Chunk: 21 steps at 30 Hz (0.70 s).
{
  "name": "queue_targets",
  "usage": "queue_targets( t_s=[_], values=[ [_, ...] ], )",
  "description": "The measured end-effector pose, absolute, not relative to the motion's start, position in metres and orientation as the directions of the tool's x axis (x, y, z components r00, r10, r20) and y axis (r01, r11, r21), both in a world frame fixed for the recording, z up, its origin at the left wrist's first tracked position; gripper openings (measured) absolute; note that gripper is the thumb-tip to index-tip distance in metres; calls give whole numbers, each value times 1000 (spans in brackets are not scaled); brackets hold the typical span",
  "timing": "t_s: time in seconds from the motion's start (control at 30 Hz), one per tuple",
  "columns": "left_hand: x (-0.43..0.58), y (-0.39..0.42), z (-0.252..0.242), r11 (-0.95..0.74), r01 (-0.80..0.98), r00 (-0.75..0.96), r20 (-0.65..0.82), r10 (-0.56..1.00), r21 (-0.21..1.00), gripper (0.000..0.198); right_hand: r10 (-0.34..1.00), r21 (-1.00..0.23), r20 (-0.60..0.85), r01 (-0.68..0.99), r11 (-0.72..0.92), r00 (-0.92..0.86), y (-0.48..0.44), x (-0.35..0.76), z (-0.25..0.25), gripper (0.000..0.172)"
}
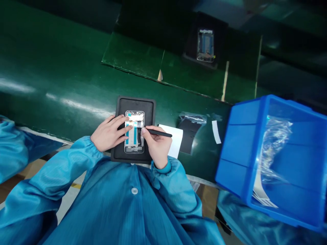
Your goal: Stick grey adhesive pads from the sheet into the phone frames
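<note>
An opened phone (130, 136) with its inner parts and blue strips showing lies in a black tray (149, 106) on the green bench. My left hand (108, 132) rests over the phone's left side, fingers spread and their tips touching it. Between the thumb and fingers of my right hand (158, 146) is a slim black pen-shaped tool (165, 133). Its tip, mostly hidden by my fingers, is at the phone's right side, near a black strip inside the phone.
White paper (175, 143), a dark sheet in clear film (189, 132) and a white strip (216, 132) lie to the right. Beyond them stands a blue bin (235, 143) holding clear plastic. Another opened phone (205, 46) sits on a raised green shelf (138, 58). A neighbour's blue sleeve (12, 146) shows at left.
</note>
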<state>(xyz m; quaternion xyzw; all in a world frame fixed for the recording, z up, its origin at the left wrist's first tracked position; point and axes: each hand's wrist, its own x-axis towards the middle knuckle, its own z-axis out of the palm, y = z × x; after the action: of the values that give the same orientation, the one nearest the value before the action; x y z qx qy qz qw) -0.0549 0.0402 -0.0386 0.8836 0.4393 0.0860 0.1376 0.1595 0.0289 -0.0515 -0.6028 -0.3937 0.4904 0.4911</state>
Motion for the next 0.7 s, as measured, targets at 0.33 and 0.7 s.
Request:
queue_targets(
  t_s=[0.33, 0.7],
  values=[
    [-51, 43, -38, -572, 772, 588, 29, 808, 279, 41, 966, -982, -188, -24, -186, 176, 28, 162, -56, 21],
    [-45, 35, -38, -506, 819, 499, 98, 861, 270, 38, 972, -983, -186, -24, -184, 147, 28, 163, -57, 21]
  ],
)
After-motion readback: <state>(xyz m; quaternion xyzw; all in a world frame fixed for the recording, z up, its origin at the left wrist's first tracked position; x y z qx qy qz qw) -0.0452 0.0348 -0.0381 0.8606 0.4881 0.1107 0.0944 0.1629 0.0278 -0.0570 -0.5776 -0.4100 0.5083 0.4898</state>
